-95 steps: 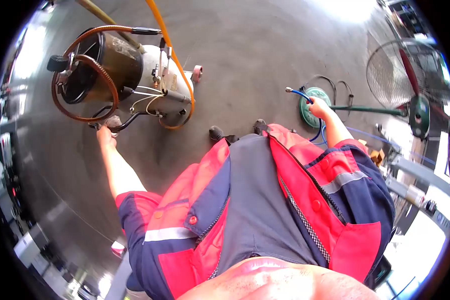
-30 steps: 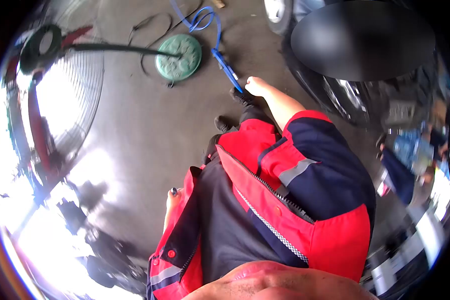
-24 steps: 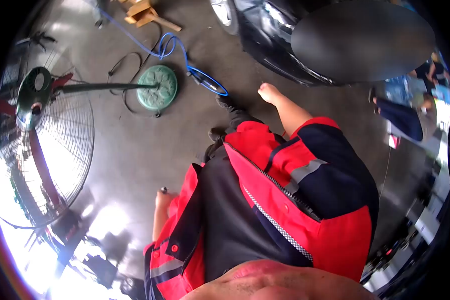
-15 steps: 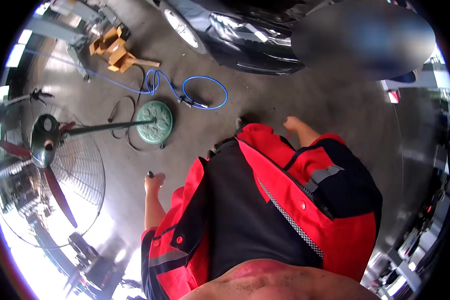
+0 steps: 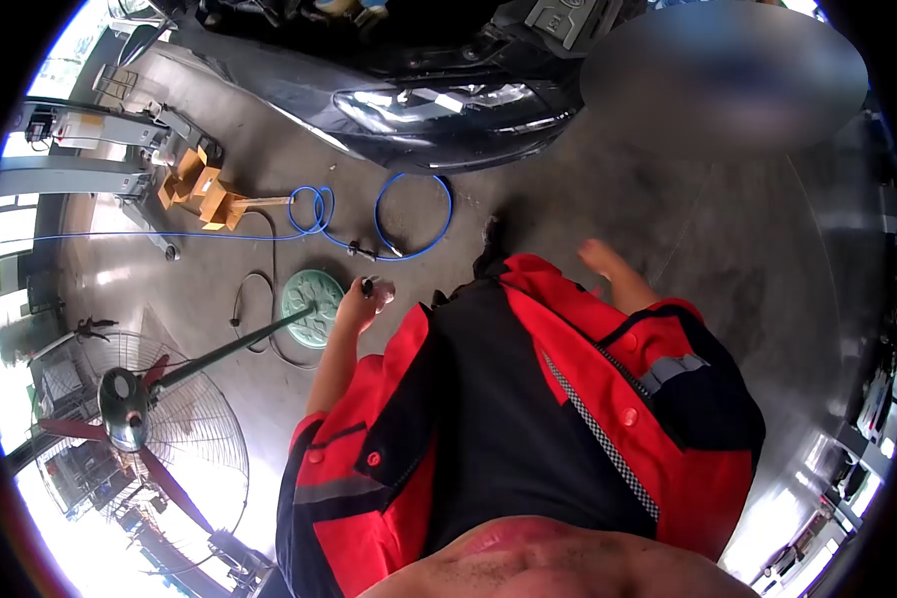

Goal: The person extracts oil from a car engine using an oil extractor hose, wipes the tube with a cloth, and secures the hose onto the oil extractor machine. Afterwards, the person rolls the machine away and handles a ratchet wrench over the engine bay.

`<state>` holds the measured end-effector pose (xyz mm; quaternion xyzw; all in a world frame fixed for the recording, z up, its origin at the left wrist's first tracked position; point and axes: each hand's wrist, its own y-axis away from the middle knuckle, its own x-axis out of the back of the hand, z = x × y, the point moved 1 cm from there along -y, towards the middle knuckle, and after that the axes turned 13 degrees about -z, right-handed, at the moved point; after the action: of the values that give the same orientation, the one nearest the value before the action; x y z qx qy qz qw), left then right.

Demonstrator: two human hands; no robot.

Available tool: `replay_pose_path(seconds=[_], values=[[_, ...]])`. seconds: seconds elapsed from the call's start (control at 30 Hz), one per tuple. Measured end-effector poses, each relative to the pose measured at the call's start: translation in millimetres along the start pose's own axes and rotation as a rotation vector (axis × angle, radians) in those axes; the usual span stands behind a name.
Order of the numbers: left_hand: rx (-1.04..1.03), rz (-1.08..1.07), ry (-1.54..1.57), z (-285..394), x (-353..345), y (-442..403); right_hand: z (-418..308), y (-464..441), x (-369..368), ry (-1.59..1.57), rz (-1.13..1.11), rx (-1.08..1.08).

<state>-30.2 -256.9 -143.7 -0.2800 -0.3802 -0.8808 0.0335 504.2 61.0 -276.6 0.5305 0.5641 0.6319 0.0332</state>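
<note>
My left hand (image 5: pixel 355 307) is closed round a small object with a black end (image 5: pixel 368 287) and a clear, shiny part that sticks out beside the fingers. In the view it lies just right of the green round fan base (image 5: pixel 312 309). My right hand (image 5: pixel 598 257) hangs out in front of the red and dark jacket (image 5: pixel 608 399), over the grey floor. Its fingers are small and blurred, so their pose and anything in them cannot be made out.
Ahead stands a dark car (image 5: pixel 439 110) with its engine bay exposed. A blurred patch hides the upper right. Blue hose (image 5: pixel 450 214), black cable (image 5: pixel 239 299) and torn cardboard boxes (image 5: pixel 209 194) lie on the floor. A caged fan (image 5: pixel 125 404) stands at the left, near a grey lift arm (image 5: pixel 70 176).
The view has turned, with the car front, hose and fan shifted in it. My left hand has come up and inward with the black-ended object. My right hand stays out in front.
</note>
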Motion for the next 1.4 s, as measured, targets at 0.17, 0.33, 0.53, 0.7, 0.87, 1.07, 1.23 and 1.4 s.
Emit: replay_pose_path(seconds=[0.17,0.33,0.53,0.7,0.87,1.07,1.23,1.4], values=[[0.2,-0.019,-0.034,-8,24,-31,46,-16,47,-0.498,-0.1,-0.303],[0.422,-0.139,-0.161,-70,18,-19,124,-116,62,0.237,-0.015,0.026],[0.507,-0.292,-0.32,-75,34,-20,36,-102,208,-0.906,0.221,-0.16],[0.313,-0.215,-0.407,21,116,-108,41,-127,171,-0.847,0.259,-0.186],[0.045,-0.013,-0.332,126,196,-212,57,-89,119,-0.385,-0.008,-0.221],[-0.171,0.23,-0.363,235,317,-282,102,-79,12,-0.129,-0.118,-0.322],[-0.445,0.482,-0.553,237,419,-348,-49,-81,113,-1.542,0.184,-0.719],[-0.457,0.535,-0.812,220,459,-416,-172,-137,173,-1.098,0.295,-0.579]])
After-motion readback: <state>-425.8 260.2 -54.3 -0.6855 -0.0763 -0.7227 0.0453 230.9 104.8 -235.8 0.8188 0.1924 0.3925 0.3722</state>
